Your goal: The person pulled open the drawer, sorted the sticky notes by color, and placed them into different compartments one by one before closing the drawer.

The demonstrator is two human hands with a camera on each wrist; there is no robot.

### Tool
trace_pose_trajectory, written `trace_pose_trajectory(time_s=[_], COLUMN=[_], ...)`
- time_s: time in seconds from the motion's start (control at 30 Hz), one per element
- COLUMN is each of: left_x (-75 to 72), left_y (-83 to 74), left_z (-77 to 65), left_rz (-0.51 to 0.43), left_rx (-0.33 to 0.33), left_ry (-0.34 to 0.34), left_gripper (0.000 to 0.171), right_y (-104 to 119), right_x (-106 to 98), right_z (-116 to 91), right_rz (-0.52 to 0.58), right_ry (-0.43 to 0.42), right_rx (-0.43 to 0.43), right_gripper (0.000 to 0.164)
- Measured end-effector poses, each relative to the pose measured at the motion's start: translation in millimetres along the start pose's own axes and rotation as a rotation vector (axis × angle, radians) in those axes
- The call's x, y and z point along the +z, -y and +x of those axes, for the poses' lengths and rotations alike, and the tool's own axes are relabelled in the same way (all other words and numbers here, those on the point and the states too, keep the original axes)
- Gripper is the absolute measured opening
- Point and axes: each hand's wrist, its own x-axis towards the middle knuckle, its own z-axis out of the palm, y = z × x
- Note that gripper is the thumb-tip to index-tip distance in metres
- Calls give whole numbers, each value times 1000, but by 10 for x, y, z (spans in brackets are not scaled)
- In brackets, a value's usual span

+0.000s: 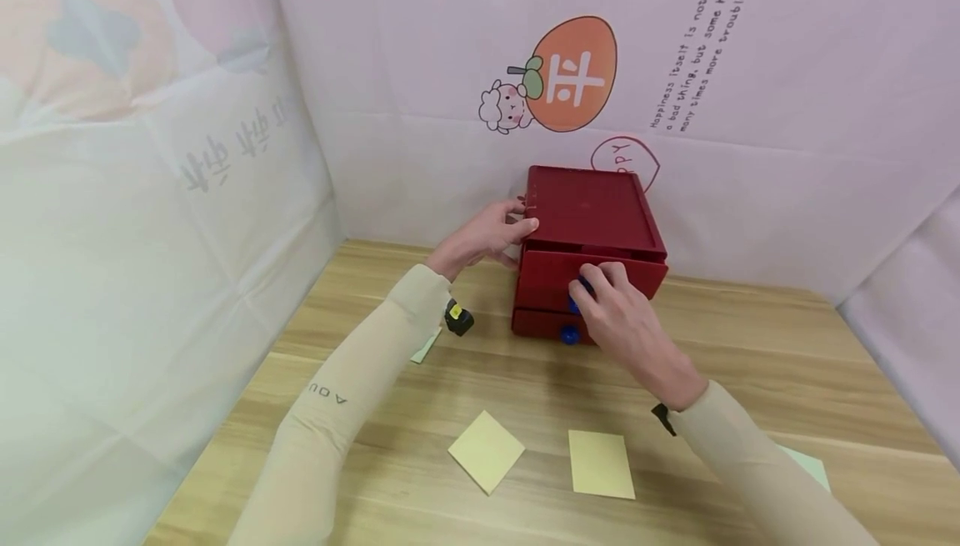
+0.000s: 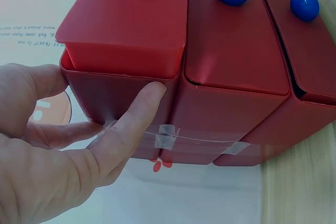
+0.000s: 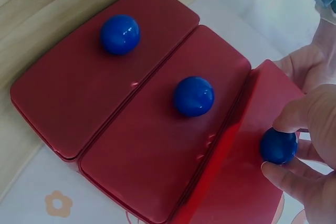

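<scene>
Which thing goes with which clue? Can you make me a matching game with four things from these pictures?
Things:
1. left hand
2. top drawer
3. yellow papers
4. right hand

Clues:
A. lie flat on the wooden table
B. pinches a blue knob
C. touches the side of the red drawer box
D. is pulled partly out

Right pairs: 1-C, 2-D, 3-A, 4-B
</scene>
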Motion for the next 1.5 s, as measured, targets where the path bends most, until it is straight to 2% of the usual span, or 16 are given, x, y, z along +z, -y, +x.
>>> trace_pose_trajectory(time_s=[0.47, 1.0, 1.27, 1.5], left_x=[-18, -15, -24, -14], left_y=[-9, -8, -10, 13], left_z=[-15, 3, -22, -22], left_rz=[3, -12, -11, -28], left_rx=[-6, -11, -5, 6], left_ry=[14, 10, 15, 13], left_gripper=[64, 62, 64, 66], right_y=[-103, -128, -129, -91], right_x=[98, 115, 125, 124], right_z=[72, 92, 106, 49], right_rz=[13, 14, -14, -3], right_ry=[22, 53, 46, 19], right_rx=[27, 36, 32, 23], right_gripper=[27, 35, 31, 33])
